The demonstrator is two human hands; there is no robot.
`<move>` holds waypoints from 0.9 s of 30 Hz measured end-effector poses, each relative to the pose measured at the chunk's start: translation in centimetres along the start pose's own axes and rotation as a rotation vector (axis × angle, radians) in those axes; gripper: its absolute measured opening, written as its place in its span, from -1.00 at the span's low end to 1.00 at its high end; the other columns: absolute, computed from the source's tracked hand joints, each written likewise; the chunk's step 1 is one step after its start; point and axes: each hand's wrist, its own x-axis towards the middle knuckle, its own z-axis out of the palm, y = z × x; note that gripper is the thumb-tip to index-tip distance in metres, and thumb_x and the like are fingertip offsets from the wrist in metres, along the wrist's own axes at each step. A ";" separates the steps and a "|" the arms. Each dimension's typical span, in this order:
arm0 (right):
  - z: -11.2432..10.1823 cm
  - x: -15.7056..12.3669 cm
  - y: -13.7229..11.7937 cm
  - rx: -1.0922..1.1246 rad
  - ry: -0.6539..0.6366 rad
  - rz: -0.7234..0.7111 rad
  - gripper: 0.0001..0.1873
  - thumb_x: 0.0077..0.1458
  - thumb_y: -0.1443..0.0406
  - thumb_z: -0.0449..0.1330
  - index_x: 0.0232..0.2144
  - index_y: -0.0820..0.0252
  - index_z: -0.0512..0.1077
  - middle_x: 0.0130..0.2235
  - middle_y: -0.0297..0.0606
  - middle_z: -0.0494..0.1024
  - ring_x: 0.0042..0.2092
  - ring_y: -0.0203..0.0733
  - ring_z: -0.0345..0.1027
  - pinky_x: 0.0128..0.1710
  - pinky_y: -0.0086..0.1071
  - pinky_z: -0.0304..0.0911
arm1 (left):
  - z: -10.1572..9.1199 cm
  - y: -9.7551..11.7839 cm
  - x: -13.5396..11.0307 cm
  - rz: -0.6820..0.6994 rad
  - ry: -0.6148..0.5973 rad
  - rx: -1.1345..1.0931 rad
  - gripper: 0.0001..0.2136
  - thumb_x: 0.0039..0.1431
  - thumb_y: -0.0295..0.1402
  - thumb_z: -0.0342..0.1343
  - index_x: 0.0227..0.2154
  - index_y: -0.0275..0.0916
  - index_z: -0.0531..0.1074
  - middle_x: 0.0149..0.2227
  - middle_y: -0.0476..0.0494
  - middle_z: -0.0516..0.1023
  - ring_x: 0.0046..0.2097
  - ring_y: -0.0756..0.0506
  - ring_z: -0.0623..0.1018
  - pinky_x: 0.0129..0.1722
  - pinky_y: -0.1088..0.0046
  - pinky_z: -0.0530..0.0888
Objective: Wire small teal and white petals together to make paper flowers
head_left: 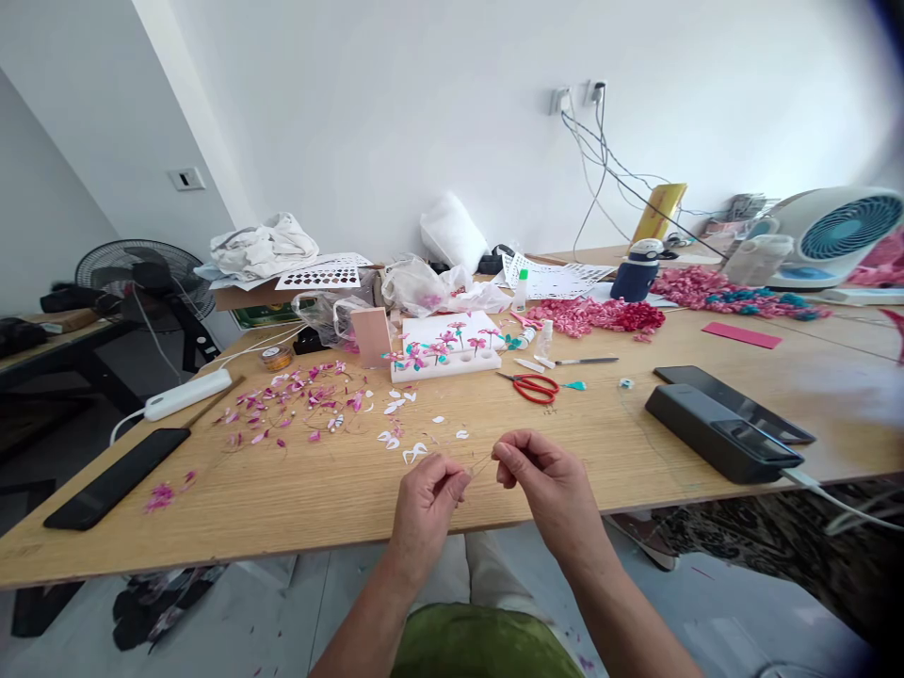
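Both my hands are raised at the table's front edge, fingertips pinched. A thin, gold-coloured wire [481,464] stretches between them. My left hand [426,504] closes on one end with thumb and forefinger, and my right hand [547,485] pinches the other. White cut petal shapes [416,453] lie just beyond my left hand. Farther off, pink petals with fine wires [303,400] are scattered on the wood. Red-handled scissors [535,387] rest beyond my right hand. Behind them a white foam block [444,365] holds several pink and teal flowers on stems.
A black phone [117,476] and a white power strip [187,394] lie on the left of the table [317,508]. On the right are a dark grey box-shaped device [706,433], a tablet [763,410] and a white fan [833,235]. Pink flower bundles [593,316] lie toward the back.
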 end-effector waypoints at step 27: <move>-0.1 0.2 -0.2 0.242 0.005 0.134 -0.78 -0.17 0.19 0.21 -0.62 0.25 0.34 -0.70 -0.40 0.29 -0.62 -0.41 0.09 -0.60 -0.49 0.05 | 0.1 0.8 -0.7 0.027 -0.004 0.030 -0.76 0.04 -0.31 -0.05 -0.67 -0.25 0.19 -0.61 0.01 0.17 -0.48 0.00 0.22 -0.45 0.52 0.15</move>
